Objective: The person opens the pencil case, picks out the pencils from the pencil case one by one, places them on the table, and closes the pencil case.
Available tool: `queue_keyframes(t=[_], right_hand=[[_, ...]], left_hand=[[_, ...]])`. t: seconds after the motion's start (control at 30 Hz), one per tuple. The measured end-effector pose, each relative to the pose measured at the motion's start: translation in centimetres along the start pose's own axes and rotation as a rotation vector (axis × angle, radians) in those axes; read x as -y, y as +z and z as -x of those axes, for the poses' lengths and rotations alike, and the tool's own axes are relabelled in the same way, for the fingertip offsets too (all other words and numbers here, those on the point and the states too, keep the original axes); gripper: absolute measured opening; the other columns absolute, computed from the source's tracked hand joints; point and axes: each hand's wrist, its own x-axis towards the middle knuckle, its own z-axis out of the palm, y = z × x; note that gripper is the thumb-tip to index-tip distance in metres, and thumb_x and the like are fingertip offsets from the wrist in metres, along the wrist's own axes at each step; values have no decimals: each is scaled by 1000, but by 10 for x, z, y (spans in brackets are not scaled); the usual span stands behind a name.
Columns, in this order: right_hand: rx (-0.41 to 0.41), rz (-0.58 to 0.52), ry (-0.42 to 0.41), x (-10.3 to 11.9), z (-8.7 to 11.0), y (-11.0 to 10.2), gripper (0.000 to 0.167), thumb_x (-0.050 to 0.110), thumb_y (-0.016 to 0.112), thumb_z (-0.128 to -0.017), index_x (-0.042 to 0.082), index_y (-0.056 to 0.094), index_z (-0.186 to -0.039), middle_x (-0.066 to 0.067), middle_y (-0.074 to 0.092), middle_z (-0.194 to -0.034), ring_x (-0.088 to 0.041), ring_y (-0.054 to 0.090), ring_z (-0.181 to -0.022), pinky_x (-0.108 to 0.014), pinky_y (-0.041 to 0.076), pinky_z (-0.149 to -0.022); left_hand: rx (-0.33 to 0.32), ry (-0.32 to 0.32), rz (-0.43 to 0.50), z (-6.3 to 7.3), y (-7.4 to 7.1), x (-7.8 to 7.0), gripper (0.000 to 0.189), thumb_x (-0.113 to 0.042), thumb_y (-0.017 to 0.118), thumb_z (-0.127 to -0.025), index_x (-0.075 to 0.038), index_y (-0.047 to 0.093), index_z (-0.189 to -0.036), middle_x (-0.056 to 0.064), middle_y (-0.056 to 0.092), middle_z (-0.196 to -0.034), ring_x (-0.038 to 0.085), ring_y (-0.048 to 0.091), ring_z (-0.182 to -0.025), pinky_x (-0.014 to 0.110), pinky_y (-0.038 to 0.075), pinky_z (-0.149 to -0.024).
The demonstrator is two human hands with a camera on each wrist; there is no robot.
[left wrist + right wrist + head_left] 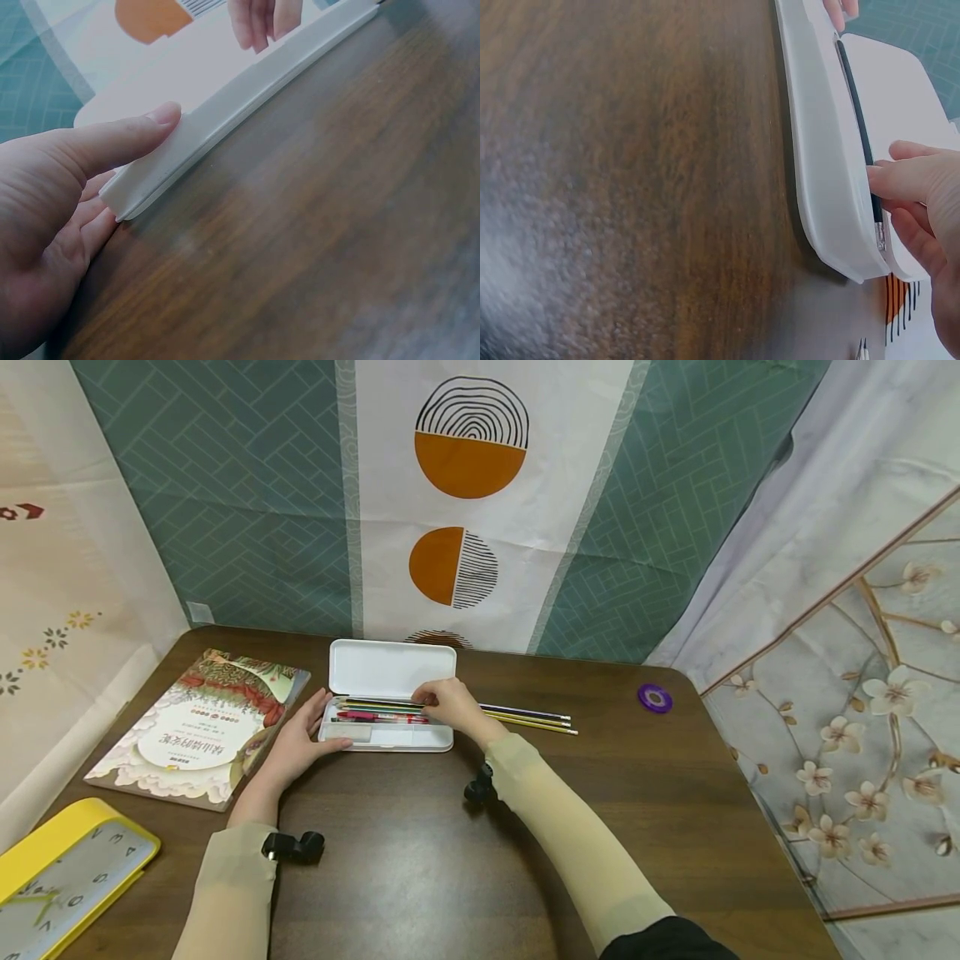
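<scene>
A white pencil case [408,739] lies with its lid [392,667] raised at the back. Several pencils, a pink pen [358,716] and a white block [349,732] are inside. My left hand [298,742] holds the left end of the case, its thumb against the front wall and fingers around the end. Over the case's right part, my right hand [452,703] pinches a dark pencil [861,120] lying along the back of the tray. More pencils [536,718] lie on the table to the right; my hand hides part of that area.
A book [191,727] with a floral cover lies at the left, close to my left forearm. Nearer stands a yellow clock [82,822]. A purple round object [655,698] sits at the far right of the brown table [600,793]. Patterned cloth hangs behind.
</scene>
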Motion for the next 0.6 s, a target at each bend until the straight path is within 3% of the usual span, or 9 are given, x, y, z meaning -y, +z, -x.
queue_keyframes(t=[0.4, 0.6], right_hand=[[0, 9, 13, 3, 0, 2, 17, 6, 73, -87, 6, 74, -103, -6, 75, -98, -16, 69, -91, -24, 57, -82], [3, 12, 18, 4, -1, 1, 15, 7, 73, -87, 5, 75, -102, -6, 75, -97, -15, 70, -89, -25, 57, -81]], left_hand=[[1, -8, -9, -3, 1, 3, 101, -9, 76, -85, 3, 5, -156, 29, 18, -159, 46, 22, -145, 57, 25, -117], [3, -3, -4, 0, 0, 1, 104, -16, 78, -84, -1, 6, -157, 25, 19, -160, 43, 23, -146, 55, 25, -118]])
